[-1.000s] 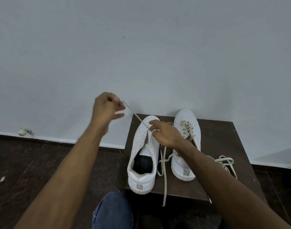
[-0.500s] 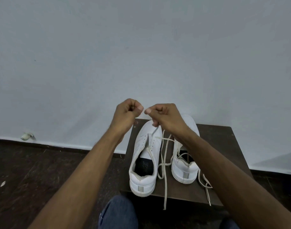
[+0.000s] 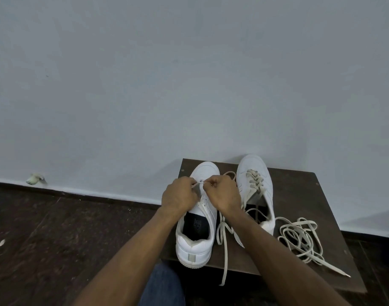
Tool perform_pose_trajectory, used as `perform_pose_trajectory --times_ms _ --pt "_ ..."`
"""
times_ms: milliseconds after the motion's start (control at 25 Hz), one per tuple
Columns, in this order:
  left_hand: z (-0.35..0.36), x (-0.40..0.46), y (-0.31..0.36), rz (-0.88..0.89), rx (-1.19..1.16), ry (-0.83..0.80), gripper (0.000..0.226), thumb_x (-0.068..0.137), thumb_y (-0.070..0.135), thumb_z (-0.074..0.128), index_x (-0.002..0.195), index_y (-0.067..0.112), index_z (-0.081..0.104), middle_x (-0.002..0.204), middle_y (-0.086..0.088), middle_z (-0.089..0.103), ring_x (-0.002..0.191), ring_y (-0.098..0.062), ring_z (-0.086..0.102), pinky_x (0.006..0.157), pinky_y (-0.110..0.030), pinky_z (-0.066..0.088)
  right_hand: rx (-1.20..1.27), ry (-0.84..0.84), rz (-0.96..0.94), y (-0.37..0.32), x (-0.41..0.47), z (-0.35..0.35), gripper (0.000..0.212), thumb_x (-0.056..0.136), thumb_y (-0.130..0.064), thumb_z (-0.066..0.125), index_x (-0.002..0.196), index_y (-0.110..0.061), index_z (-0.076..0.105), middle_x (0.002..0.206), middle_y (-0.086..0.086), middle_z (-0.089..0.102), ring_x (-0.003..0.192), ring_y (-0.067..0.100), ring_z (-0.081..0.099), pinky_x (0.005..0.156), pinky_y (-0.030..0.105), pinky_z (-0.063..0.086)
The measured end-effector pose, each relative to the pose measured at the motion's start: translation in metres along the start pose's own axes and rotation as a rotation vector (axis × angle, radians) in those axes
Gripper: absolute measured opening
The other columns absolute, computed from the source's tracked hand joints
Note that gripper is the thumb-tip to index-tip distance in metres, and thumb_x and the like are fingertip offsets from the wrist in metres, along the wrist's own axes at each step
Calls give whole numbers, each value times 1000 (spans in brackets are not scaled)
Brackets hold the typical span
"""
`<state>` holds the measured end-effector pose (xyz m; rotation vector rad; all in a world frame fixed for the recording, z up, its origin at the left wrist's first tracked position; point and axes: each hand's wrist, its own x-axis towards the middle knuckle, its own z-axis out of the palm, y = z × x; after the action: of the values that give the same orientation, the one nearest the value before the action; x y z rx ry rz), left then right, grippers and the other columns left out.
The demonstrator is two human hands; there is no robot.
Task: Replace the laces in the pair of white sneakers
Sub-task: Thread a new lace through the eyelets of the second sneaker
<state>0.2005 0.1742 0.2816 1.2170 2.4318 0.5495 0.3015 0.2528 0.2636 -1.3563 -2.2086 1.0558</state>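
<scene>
Two white sneakers stand side by side on a dark wooden stool (image 3: pixel 299 191), toes toward the wall. Over the left sneaker (image 3: pixel 194 244), near its front eyelets, my left hand (image 3: pixel 180 196) and my right hand (image 3: pixel 225 195) each pinch a cream lace (image 3: pixel 224 250). A short stretch of it runs taut between my fingers, and its loose tails hang down between the shoes and over the stool's front edge. The right sneaker (image 3: pixel 255 168) is laced with a cream lace on its upper part. A spare cream lace (image 3: pixel 299 239) lies in a loose tangle at the right of the stool.
A pale wall rises right behind the stool. Dark floor (image 3: pixel 56 239) spreads to the left, with a small crumpled scrap (image 3: pixel 35 179) by the skirting. My knee in blue jeans (image 3: pixel 161 283) sits just below the stool's front edge.
Both hands have dropped from above the shoes down onto the left sneaker's front eyelets, still holding the lace close together. The view has tilted down, showing the spare lace.
</scene>
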Motion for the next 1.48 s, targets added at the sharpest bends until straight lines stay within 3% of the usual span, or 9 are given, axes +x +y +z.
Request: perform_pose_trajectory --times_ms 280,480,760,920,1000,1080,1200,1320,1480 --pt "0 8 -19 -116 -473 -12 21 93 20 58 104 24 75 101 5 72 101 -17 63 94 -39 50 10 86 78 -7 -6 15 20 86 -28 56 78 -25 74 72 -5 70 68 18 64 58 30 53" --pt "5 11 -27 -164 -607 -45 21 90 19 60 100 27 76 101 8 73 100 -14 64 96 -44 51 -65 98 80 -8 -7 22 22 90 -32 54 80 -28 73 71 -4 69 68 19 65 58 28 51" --pt "0 23 -28 -156 -565 -110 25 95 29 50 110 33 69 120 8 66 110 -15 60 101 -40 47 -182 45 -7 -10 -4 22 23 96 -28 49 90 -28 72 77 -3 68 76 22 65 59 27 42" --pt "2 29 -18 -116 -319 -33 9 89 27 60 89 31 68 94 8 69 88 -15 65 68 -27 50 -279 2 -77 -15 -13 14 22 95 -26 47 103 -21 66 101 2 65 93 24 62 69 32 48" --pt "7 30 -15 -110 -170 41 12 87 21 55 82 28 63 88 9 67 84 -18 62 70 -29 47 -335 67 -216 -11 -33 14 28 92 -29 46 114 -20 61 118 2 56 109 23 54 85 39 48" --pt "12 29 -16 -123 -134 116 15 86 16 50 80 27 59 91 6 68 86 -22 63 75 -32 49 -309 145 -384 -7 -63 16 32 87 -33 46 111 -22 65 113 -3 59 107 19 52 89 39 46" --pt "0 27 -11 -289 -801 237 18 91 7 42 83 16 54 85 -6 70 82 -28 69 75 -43 58 -372 141 -567 4 -92 18 32 87 -43 47 78 -23 71 79 -9 62 85 15 53 77 36 46" --pt "-47 30 6 -394 -1459 284 24 98 3 30 89 13 50 81 -12 67 80 -27 69 71 -36 59 -532 -31 -609 12 -102 19 55 87 -61 42 74 -17 72 76 -4 65 92 16 52 89 40 40" --pt "-116 23 43 -311 -1692 276 30 99 4 22 85 13 47 84 -11 67 75 -25 71 71 -37 59 -607 -89 -583 9 -105 20 62 82 -66 39 85 -15 74 86 1 68 103 21 52 98 46 36"
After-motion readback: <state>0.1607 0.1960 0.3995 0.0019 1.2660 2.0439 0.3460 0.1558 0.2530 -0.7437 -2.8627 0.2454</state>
